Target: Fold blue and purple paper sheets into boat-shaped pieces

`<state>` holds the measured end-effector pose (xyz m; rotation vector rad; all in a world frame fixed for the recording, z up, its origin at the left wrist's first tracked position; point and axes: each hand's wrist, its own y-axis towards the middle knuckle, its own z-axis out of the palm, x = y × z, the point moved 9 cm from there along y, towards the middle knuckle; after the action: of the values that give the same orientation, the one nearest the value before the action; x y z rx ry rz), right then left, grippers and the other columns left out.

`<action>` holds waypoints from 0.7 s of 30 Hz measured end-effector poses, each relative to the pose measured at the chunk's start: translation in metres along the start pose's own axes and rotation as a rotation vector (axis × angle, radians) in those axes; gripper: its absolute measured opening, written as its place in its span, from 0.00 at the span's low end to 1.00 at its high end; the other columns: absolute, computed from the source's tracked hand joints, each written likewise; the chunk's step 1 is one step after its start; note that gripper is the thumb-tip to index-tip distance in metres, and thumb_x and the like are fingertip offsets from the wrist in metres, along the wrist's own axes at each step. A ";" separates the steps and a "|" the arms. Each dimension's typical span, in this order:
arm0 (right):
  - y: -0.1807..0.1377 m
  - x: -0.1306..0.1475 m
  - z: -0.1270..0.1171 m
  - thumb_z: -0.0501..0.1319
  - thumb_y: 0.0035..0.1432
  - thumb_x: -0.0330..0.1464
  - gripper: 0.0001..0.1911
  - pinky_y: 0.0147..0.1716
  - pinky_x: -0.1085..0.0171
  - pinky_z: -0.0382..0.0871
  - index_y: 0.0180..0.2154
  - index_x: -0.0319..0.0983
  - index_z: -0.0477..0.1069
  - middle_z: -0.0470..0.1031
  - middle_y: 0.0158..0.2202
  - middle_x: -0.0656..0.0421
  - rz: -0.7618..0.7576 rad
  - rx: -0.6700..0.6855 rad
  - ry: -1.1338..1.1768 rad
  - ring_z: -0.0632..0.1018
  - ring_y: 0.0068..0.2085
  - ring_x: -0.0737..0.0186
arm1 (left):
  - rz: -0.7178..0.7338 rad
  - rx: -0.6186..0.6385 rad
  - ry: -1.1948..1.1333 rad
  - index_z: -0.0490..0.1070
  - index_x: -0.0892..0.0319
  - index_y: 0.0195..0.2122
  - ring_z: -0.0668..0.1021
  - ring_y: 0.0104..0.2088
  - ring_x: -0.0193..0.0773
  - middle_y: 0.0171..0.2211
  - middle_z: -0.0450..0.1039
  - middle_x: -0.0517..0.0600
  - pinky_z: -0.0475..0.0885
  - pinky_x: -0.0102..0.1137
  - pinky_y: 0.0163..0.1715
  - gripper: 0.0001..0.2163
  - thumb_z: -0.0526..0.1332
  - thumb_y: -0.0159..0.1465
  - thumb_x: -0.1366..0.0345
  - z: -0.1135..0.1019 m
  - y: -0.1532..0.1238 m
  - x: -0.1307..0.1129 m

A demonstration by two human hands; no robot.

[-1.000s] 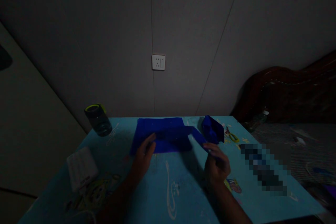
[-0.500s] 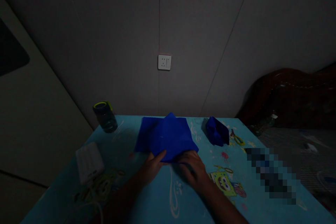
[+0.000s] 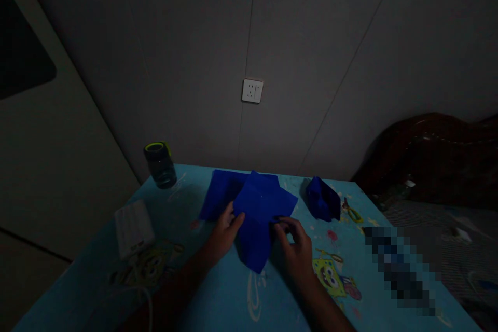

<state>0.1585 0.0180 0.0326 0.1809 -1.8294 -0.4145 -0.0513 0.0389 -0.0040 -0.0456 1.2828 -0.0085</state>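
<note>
With the held blue sheet taken as the centre of the clock, its nearest corner is pointed towards six o'clock, over the patterned cloth. For good handling, it would seem best for that loose corner to be kept flat, for both sides to be pinched lightly and evenly, and for any crease to be pressed only once edges have been lined up.

The left edge is gripped at about eight o'clock by the left hand, with the thumb laid on top. At about four o'clock the right edge appears to be pinched between the curled thumb and forefinger of the right hand, though those fingertips are dimly lit. Most of the sheet is thus spread between and beyond the fingers; whether it is lifted off the cloth cannot be told.

Farther off, a flat blue sheet is partly covered at eleven o'clock. A folded blue piece is seen at two to three o'clock, with scissors just beyond it at three.
</note>
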 end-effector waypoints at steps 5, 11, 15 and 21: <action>0.016 -0.018 -0.034 0.66 0.55 0.44 0.23 0.41 0.56 0.73 0.50 0.40 0.72 0.76 0.50 0.49 0.128 -0.107 0.021 0.77 0.44 0.52 | 0.008 0.125 0.091 0.72 0.53 0.54 0.76 0.54 0.51 0.52 0.77 0.53 0.68 0.43 0.56 0.23 0.67 0.58 0.58 -0.001 0.003 -0.009; 0.009 -0.033 0.010 0.64 0.59 0.43 0.21 0.42 0.52 0.75 0.50 0.39 0.73 0.80 0.43 0.51 0.259 0.346 0.166 0.81 0.42 0.50 | 0.167 0.301 0.402 0.71 0.48 0.56 0.73 0.58 0.49 0.57 0.74 0.50 0.61 0.45 0.61 0.21 0.64 0.61 0.62 0.012 -0.007 -0.021; 0.001 -0.008 0.024 0.58 0.64 0.35 0.13 0.46 0.53 0.73 0.47 0.43 0.77 0.78 0.43 0.52 -0.182 0.403 -0.232 0.78 0.45 0.51 | 0.388 0.218 0.911 0.69 0.47 0.57 0.78 0.51 0.46 0.52 0.76 0.51 0.70 0.38 0.54 0.19 0.61 0.64 0.64 0.014 -0.009 -0.020; -0.034 0.007 0.063 0.60 0.64 0.35 0.17 0.47 0.50 0.71 0.54 0.42 0.73 0.75 0.45 0.49 -0.512 0.708 -0.646 0.75 0.46 0.49 | 0.425 0.289 1.235 0.73 0.55 0.45 0.78 0.44 0.42 0.49 0.73 0.54 0.71 0.35 0.47 0.10 0.58 0.65 0.71 0.028 -0.017 0.004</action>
<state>0.0932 -0.0038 0.0105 1.1259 -2.5094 -0.1538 -0.0232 0.0229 0.0009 0.5622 2.4860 0.1663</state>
